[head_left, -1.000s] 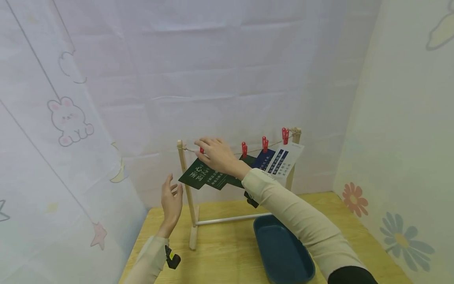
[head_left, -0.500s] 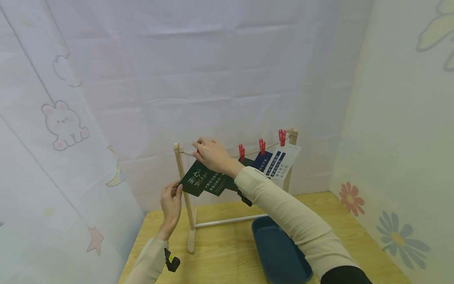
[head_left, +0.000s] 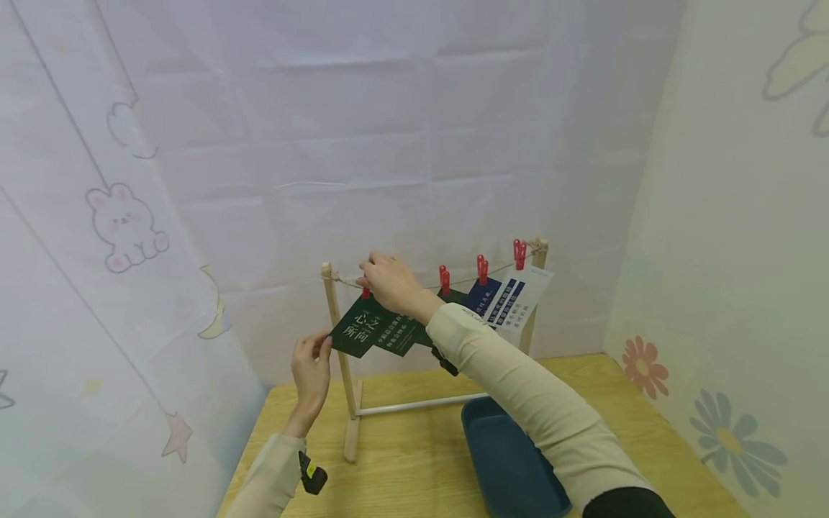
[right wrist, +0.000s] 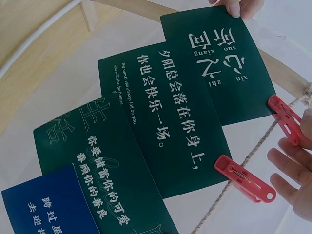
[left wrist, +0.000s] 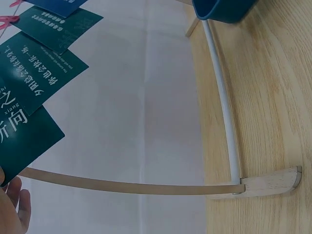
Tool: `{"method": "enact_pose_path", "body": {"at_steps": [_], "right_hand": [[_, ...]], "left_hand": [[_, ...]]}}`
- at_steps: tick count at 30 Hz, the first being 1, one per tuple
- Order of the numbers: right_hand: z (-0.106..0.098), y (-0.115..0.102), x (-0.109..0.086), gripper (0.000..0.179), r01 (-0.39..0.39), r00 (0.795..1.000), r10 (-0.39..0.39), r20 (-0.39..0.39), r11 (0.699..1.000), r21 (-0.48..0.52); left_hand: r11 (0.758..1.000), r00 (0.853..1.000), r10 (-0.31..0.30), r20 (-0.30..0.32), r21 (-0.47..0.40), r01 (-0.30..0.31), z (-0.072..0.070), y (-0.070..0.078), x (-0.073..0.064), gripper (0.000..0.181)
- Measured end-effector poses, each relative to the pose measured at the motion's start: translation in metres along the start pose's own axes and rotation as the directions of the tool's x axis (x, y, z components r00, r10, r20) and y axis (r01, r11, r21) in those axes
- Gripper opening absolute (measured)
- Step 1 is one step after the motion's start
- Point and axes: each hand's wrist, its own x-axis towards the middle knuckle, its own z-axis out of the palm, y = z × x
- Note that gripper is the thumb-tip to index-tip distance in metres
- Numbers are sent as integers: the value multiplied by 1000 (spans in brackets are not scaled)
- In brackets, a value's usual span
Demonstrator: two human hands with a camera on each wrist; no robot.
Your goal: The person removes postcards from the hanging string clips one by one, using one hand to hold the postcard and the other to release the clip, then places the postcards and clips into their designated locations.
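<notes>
My left hand (head_left: 312, 374) pinches the lower left corner of the leftmost green card (head_left: 355, 329), which carries large white characters. Along the top of that card, my right hand (head_left: 392, 285) holds a red clothespin (right wrist: 286, 117) by its handle end, between thumb and fingers. The clothespin's jaws sit at the card's corner by the twine (right wrist: 258, 146). A second green card (right wrist: 161, 117) hangs overlapping it from another red clothespin (right wrist: 243, 178). Beyond are a third green card (right wrist: 105, 161), a blue card (head_left: 482, 295) and a white card (head_left: 526, 295). My right forearm partly covers the row in the head view.
The wooden rack (head_left: 343, 360) stands on a yellow wood-grain table (head_left: 401, 460), with a white crossbar (head_left: 421, 403) low between its posts. A dark blue tray (head_left: 512, 460) lies in front at the right. Patterned white sheets hang behind and at both sides.
My left hand has moved up from beside the post to the leftmost green card and taken its corner. My right hand stays at the left clothespin, its fingers drawn closer in.
</notes>
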Motion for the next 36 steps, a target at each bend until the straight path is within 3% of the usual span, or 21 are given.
{"method": "enact_pose_path", "body": {"at_steps": [12, 21, 36], "right_hand": [[5, 4, 0, 38, -6, 1000, 7, -22, 999, 32], [4, 3, 2, 32, -18, 999, 20, -34, 998, 52], [-1, -2, 1, 28, -51, 997, 63, -45, 975, 216]], "left_hand": [[998, 999, 40, -25, 55, -39, 1, 1, 3, 13], [999, 1000, 20, 16, 30, -20, 4, 5, 0, 15], [1000, 998, 19, 53, 6, -20, 7, 6, 2, 11]]}}
